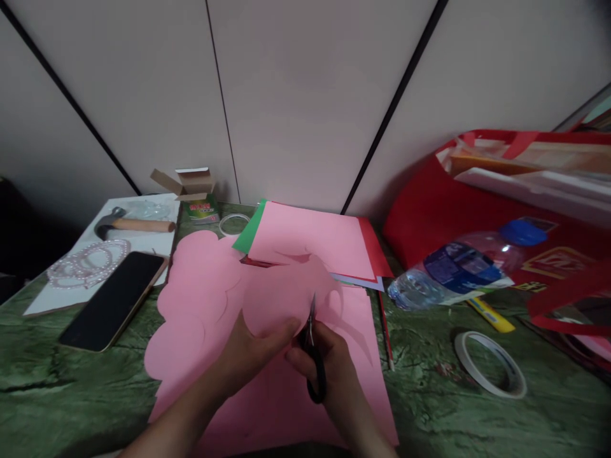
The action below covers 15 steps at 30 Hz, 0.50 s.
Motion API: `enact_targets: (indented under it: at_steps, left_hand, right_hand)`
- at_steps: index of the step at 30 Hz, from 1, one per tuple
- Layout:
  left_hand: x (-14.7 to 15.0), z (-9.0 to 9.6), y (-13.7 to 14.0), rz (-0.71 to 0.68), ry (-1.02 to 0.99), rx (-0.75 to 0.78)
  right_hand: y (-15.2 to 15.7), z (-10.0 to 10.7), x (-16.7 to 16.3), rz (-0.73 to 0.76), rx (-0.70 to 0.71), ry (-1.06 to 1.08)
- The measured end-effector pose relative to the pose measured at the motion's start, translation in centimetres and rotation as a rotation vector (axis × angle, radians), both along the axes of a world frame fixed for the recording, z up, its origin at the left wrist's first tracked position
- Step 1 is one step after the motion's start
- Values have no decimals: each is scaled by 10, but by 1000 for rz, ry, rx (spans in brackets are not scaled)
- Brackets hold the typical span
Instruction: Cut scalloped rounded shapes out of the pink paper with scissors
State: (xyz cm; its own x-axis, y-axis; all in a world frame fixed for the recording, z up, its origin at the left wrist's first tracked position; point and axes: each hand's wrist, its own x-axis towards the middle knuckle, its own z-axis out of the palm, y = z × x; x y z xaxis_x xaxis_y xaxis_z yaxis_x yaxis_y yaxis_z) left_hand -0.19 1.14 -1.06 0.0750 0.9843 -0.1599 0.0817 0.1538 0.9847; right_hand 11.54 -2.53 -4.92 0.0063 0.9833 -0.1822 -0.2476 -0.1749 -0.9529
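My right hand (329, 366) is closed round the black handles of a pair of scissors (312, 359), whose blades point up and away from me. The blades lie against the right edge of a pink paper piece (277, 296) with a rounded outline. My left hand (260, 350) grips the lower edge of that piece, thumb on top and the other fingers hidden beneath. A curled pink strip hangs at its right side. Below both hands lie large pink sheets (353, 394). To the left, several pink cutouts with rounded edges (191, 305) overlap.
Coloured paper sheets (310, 232) lie at the back. On the left are a hammer (138, 224), beads (90, 264), a phone (114, 302) and a small box (200, 203). Rightward are a water bottle (458, 267), a tape roll (489, 366), a yellow cutter (494, 316) and a red bag (429, 210).
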Motion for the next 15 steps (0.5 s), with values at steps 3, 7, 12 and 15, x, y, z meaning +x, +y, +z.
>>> enact_targets:
  at_steps: [3,7,12,15]
  left_hand:
    - [2,-2,-1,23,-12,10]
    - [2,-1,-1,37,-24,11]
    - [0,4,0,-3,-2,8]
    - [1,5,0,-56,14,27]
  right_hand:
    - [0,0,0,8,-6,-1]
    - [0,-1,0,13,-8,-13]
    - [0,-5,0,18,-2,-63]
    - [0,-4,-1,20,-3,-83]
